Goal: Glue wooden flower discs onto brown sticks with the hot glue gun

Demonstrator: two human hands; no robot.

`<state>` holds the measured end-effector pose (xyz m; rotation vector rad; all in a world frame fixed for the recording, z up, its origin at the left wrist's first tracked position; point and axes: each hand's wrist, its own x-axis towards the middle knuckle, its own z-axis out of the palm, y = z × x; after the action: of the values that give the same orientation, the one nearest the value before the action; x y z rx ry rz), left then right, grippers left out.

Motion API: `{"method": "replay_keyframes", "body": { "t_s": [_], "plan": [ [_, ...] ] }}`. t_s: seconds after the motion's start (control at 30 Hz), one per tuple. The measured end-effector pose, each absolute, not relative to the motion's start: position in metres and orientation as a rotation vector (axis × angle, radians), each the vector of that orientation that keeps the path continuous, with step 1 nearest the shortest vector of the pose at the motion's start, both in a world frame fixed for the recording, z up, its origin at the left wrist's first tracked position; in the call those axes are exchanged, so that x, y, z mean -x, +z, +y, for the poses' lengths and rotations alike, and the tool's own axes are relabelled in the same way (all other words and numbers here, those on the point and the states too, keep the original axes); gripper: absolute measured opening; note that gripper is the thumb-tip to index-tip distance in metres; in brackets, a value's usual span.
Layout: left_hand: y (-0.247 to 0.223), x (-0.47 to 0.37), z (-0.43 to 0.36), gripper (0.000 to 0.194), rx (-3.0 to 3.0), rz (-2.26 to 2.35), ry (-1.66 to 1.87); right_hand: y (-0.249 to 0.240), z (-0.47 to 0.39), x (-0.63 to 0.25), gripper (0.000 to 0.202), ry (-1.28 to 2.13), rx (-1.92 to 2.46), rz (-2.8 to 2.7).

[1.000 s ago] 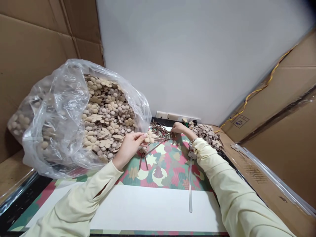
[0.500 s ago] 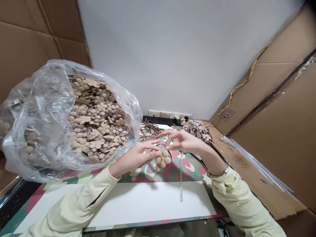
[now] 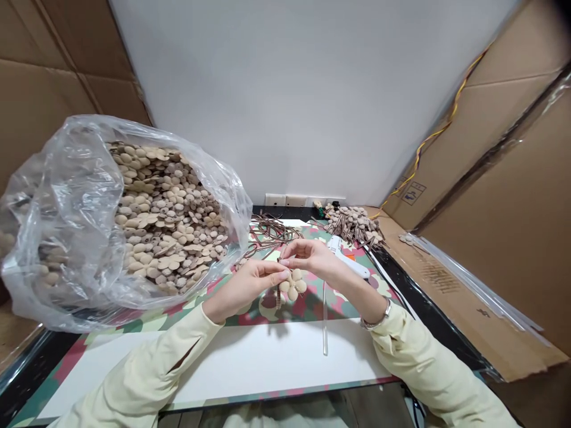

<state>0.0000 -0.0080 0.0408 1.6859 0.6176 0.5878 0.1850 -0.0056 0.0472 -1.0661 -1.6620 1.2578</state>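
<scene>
A beige flower-shaped piece (image 3: 293, 285) hangs over the camouflage-patterned mat, pinched by my left hand (image 3: 250, 285) between thumb and finger. Just up and right of it, my right hand (image 3: 312, 260) has its fingers pressed together on a thin brown strip (image 3: 279, 297), which dangles beside the flower. The hands nearly touch, and the spot where strip and flower meet is partly hidden by the fingers. Behind them lies a loose heap of brown strips (image 3: 272, 230). A white glue gun (image 3: 345, 258) rests just beyond my right wrist.
A clear plastic bag (image 3: 80, 196) full of flower pieces stands at the left. At the back right is a pile of flowers with stems (image 3: 352, 224). A clear stick (image 3: 325, 321) crosses the edge of a white board (image 3: 267, 368). Cardboard (image 3: 491, 238) borders the right.
My right hand's fingers have closed on a brown strip and come down beside the flower. The view has shifted slightly, and the glue gun now shows behind my right wrist.
</scene>
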Motion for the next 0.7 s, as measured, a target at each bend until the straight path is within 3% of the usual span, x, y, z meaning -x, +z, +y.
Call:
{"method": "replay_keyframes", "body": {
  "t_s": [0.2,0.37,0.7],
  "plan": [
    [0.033,0.001,-0.003,0.031,-1.819,0.743,0.548,0.045,-0.003,-0.191,0.018,1.526,1.043,-1.595],
    [0.031,0.001,-0.003,0.033,-1.894,0.825,0.533,0.04,-0.002,-0.188,0.012,1.402,1.09,-1.632],
    [0.033,-0.002,-0.006,0.033,-1.825,0.803,0.492,0.033,0.001,-0.182,0.022,1.272,1.079,-1.471]
  ]
}}
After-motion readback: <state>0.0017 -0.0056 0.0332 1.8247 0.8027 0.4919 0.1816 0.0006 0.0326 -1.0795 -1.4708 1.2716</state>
